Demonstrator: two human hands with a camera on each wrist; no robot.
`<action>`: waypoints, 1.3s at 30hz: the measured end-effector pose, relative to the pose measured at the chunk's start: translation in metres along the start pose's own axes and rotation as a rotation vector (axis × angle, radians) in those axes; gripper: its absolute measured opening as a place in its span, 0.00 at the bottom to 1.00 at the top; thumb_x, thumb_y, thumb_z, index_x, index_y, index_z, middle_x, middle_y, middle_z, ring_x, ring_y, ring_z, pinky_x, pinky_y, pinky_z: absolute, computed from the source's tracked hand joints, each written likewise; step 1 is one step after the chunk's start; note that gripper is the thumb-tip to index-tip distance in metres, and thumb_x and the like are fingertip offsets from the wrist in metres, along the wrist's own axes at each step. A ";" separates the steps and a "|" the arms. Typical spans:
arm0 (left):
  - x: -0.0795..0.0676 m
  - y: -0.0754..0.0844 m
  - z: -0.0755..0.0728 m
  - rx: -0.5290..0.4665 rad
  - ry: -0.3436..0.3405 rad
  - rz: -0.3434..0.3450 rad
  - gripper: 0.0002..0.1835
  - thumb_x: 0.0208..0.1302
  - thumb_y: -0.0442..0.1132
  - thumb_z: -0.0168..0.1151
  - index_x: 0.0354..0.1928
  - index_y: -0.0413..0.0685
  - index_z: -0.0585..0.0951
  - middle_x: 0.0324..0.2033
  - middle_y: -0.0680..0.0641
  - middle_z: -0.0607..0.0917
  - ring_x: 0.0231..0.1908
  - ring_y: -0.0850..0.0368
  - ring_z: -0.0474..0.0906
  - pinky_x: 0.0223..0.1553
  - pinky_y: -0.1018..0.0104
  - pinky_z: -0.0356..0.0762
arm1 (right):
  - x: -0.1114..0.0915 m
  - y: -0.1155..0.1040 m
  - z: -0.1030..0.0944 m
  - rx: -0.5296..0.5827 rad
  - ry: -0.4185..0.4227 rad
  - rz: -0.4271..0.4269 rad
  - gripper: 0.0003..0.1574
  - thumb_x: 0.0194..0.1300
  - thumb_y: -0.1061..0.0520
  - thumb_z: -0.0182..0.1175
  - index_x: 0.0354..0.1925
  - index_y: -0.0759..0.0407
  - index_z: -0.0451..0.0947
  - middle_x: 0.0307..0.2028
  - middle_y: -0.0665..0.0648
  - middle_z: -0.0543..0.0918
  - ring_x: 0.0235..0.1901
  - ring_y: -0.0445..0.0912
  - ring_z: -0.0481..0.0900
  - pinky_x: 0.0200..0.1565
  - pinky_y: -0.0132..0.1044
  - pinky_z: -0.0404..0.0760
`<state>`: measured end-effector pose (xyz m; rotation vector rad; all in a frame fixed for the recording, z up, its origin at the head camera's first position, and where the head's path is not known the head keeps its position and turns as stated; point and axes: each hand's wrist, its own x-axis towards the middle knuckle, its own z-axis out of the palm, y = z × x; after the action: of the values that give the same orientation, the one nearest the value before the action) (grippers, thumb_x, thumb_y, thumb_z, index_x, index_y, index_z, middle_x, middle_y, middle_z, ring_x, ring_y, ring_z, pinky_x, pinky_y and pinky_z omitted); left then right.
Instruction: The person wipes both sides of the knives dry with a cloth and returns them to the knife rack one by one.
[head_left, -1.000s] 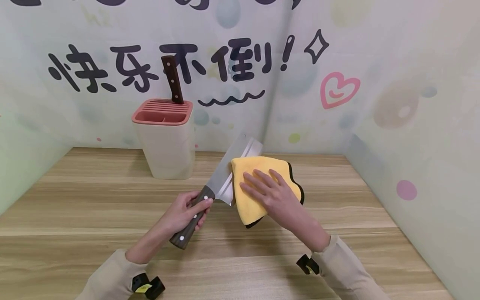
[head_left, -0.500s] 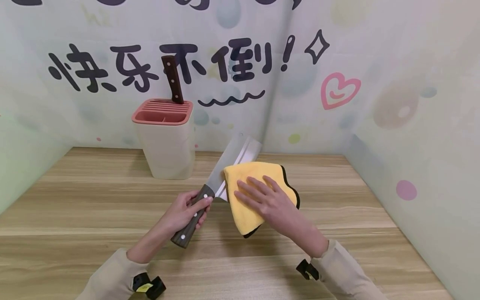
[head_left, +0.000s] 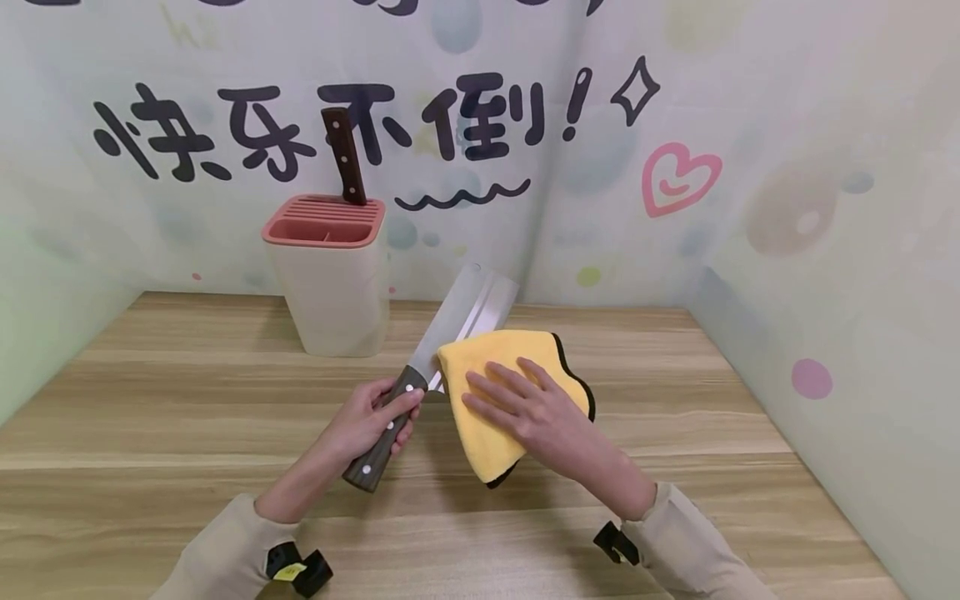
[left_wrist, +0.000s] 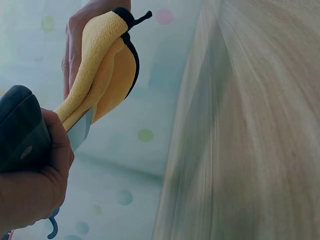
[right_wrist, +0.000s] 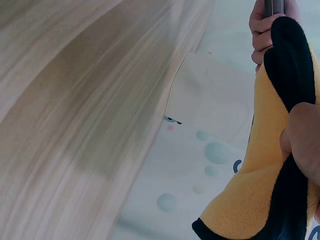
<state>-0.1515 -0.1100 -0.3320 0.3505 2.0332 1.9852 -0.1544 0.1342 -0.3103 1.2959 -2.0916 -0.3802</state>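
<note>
My left hand (head_left: 378, 421) grips the dark, riveted handle of a cleaver (head_left: 457, 317), its broad blade slanting up and away to the right. A folded yellow cloth (head_left: 487, 383) with black edging covers the blade's lower right part. Over the cloth lies my right hand (head_left: 528, 408), fingers spread along its upper face. In the right wrist view, the thumb of the right hand (right_wrist: 302, 142) is on the cloth's dark-edged side, holding it. Cloth and blade are raised above the table in the left wrist view, where only a bit of blade (left_wrist: 82, 130) shows.
A white knife holder (head_left: 330, 292) with a red slotted top stands at the back left of the wooden table (head_left: 187, 417). One brown-handled knife (head_left: 345, 158) is upright in its slots. A printed wall cloth (head_left: 600, 233) rises behind the table.
My right hand and the yellow cloth have slid down and left along the blade towards the handle, uncovering more of the tip end. The left hand keeps its grip, nearly still.
</note>
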 end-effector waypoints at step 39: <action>-0.002 -0.001 -0.005 0.034 -0.070 0.064 0.19 0.66 0.42 0.49 0.32 0.26 0.66 0.16 0.49 0.72 0.13 0.64 0.68 0.14 0.71 0.70 | -0.007 0.018 0.008 0.026 0.024 0.052 0.34 0.48 0.69 0.60 0.55 0.53 0.72 0.57 0.54 0.71 0.56 0.50 0.68 0.54 0.50 0.66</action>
<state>-0.1515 -0.1155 -0.3331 0.4915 2.0384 1.9488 -0.1705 0.1482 -0.3091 1.2520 -2.1120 -0.3140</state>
